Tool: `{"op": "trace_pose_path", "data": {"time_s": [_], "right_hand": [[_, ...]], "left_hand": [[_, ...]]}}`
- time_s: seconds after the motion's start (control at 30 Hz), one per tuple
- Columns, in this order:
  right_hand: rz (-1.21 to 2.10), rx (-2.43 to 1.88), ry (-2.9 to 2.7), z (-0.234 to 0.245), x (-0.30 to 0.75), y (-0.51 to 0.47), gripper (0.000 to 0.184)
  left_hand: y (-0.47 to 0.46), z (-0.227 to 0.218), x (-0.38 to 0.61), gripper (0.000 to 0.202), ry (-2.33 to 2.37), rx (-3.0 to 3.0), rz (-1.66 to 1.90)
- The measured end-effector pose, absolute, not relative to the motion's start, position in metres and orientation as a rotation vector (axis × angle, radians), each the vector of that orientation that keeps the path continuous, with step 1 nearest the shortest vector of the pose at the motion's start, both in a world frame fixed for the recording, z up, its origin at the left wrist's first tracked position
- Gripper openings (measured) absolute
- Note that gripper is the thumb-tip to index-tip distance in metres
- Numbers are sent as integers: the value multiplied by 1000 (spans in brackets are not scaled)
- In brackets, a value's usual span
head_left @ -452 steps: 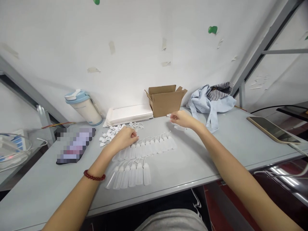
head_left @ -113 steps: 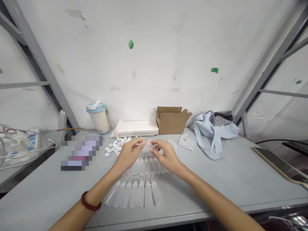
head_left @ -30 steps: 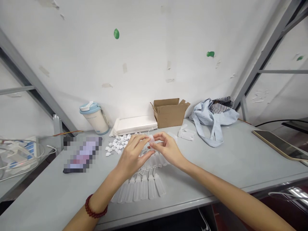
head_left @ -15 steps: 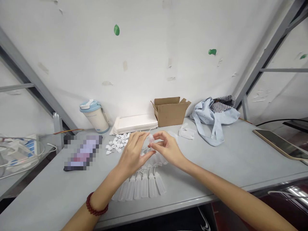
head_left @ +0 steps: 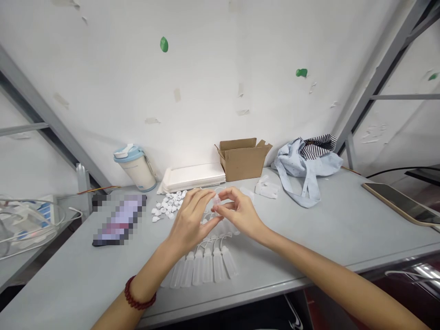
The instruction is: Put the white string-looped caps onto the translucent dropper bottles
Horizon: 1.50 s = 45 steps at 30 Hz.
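Holding one bottle [head_left: 217,200] — right hand [head_left: 242,211]

Bright, diffuse lt., soft shadows on desk [head_left: 343,220], wide-angle edge distortion, glare lower rt.

- We look forward and down from a head-worn camera, the left hand [head_left: 190,219] and right hand [head_left: 243,213] near mid-frame.
- Close in, we face a white wall [head_left: 206,82] across a gray table [head_left: 343,224].
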State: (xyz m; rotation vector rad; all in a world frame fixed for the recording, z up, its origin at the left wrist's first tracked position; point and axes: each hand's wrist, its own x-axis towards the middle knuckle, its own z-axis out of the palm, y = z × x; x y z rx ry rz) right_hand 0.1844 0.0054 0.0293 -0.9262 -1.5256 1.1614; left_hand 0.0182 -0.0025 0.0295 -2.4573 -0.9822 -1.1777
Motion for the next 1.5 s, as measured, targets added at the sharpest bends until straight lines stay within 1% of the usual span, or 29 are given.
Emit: {"op": "trace_pose_path", "data": {"time_s": [0.13,0.33,0.47,0.7,0.87,0.97,1.07,1.2,1.3,1.5], "right_hand": [[1181,-892,-1521,29,185,6,23],[1449,-676,-1390,40,192,13,16],[1506,-671,-1380,45,201,20,14],[1402,-794,-1427,51,212,27,19],[1351,-939,-1438,53,218,32,11],[1274,-976,-1443,53,219,33,12],[1227,-972,-1467,54,221,33,14],[1189,-973,-1490,55,222,33,16],[1176,-977,-1489,54,223,32,19],[1164,-978,-1495,53,222,32,20]], "left_hand": [[-2,29,18,43,-974,-2461,-1171],[-6,33,20,45,-975,-2472,-1243],[-8,37,22,43,-975,-2521,-1218],[-17,41,31,43,-895,-2671,-1167],[-47,37,42,41,-1068,-2885,-1105],[-66,27,48,44,-1164,-2971,-998],[-77,15,54,43,-1194,-2956,-875],[-78,6,60,36,-1214,-2885,-798],[-77,4,62,32,-1240,-2837,-748],[-74,7,56,32,-1264,-2883,-628]]}}
